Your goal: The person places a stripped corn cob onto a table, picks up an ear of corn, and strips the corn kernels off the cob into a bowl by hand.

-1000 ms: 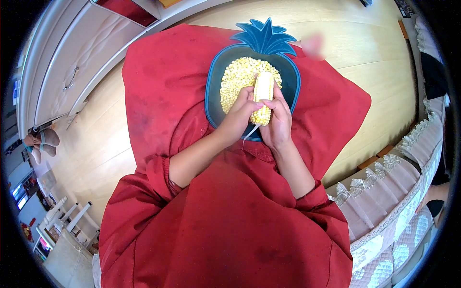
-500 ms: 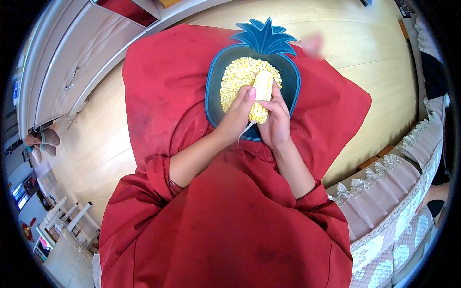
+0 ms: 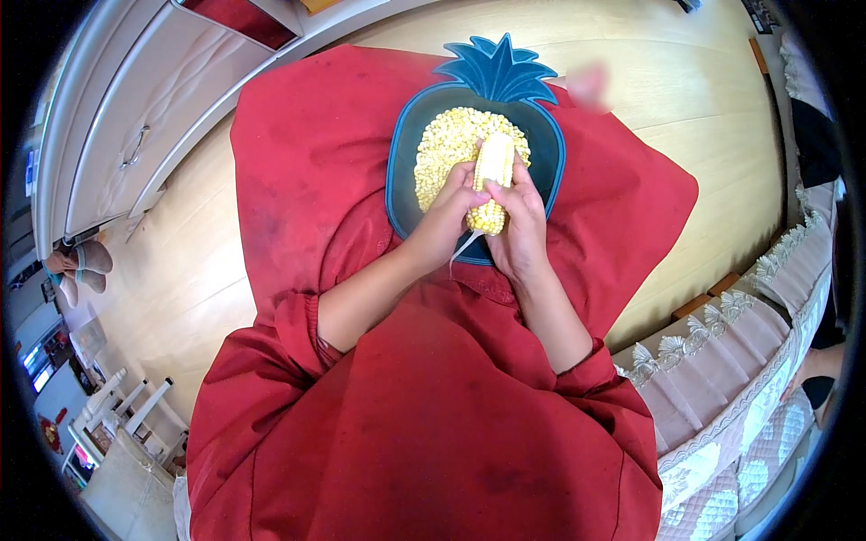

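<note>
Both my hands are wrapped around a corn cob [image 3: 494, 167], held tilted above a dark blue pineapple-shaped bowl [image 3: 393, 171]. The cob's upper part looks stripped and pale; yellow kernels still cover its lower end. My left hand [image 3: 444, 216] grips it from the left, thumb lying across the lower part. My right hand [image 3: 523, 225] holds the other side, its thumb pressed on the kernels near the left thumb. Loose corn kernels [image 3: 442, 149] are heaped in the bowl, which rests on my lap. A thin pale strand [image 3: 465, 245] hangs below the cob's lower end.
Red cloth [image 3: 307, 162] covers my lap and arms. A white cabinet [image 3: 135, 117] stands at the upper left, on a light wood floor [image 3: 198, 261]. To the right is a lace-trimmed sofa [image 3: 704, 370]. A white chair [image 3: 135, 478] and slippers [image 3: 86, 261] are at the left.
My left thumb has come down from the cob's middle to its lower part, close to the right thumb. The cob has shifted very slightly; the bowl stays in place.
</note>
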Available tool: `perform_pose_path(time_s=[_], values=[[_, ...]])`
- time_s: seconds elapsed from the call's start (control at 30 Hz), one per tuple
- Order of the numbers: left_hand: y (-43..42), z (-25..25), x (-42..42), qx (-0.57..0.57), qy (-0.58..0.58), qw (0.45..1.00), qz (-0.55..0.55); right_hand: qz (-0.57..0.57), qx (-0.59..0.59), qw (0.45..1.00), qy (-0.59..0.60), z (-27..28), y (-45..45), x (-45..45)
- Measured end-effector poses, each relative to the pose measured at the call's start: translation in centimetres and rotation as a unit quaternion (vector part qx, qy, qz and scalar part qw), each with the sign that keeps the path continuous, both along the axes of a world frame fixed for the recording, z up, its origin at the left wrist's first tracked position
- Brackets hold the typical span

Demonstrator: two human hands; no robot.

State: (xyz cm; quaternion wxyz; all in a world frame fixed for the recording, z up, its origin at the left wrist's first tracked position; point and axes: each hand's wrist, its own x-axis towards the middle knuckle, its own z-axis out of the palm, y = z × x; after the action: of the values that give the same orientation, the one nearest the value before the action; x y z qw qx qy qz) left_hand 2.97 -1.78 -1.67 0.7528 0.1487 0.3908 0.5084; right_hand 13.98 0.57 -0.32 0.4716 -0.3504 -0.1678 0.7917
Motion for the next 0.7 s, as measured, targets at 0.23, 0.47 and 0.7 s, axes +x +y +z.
perform_pose_path(time_s=[0.23, 0.47, 0.7], values=[[0.1, -0.4, 0.1, -0.002, 0.013, 1.000, 0.006, -0.018, -0.016, 0.999, 0.033, 0.5, 0.0, -0.1], [0.1, -0.1, 0.2, 0.023, 0.002, 1.000, 0.012, 0.009, 0.008, 0.998, 0.059, 0.0, -0.1, 0.3], [0.1, 0.5, -0.1, -0.017, -0.026, 1.000, 0.005, 0.012, -0.004, 0.999, 0.033, 0.2, 0.1, 0.4]])
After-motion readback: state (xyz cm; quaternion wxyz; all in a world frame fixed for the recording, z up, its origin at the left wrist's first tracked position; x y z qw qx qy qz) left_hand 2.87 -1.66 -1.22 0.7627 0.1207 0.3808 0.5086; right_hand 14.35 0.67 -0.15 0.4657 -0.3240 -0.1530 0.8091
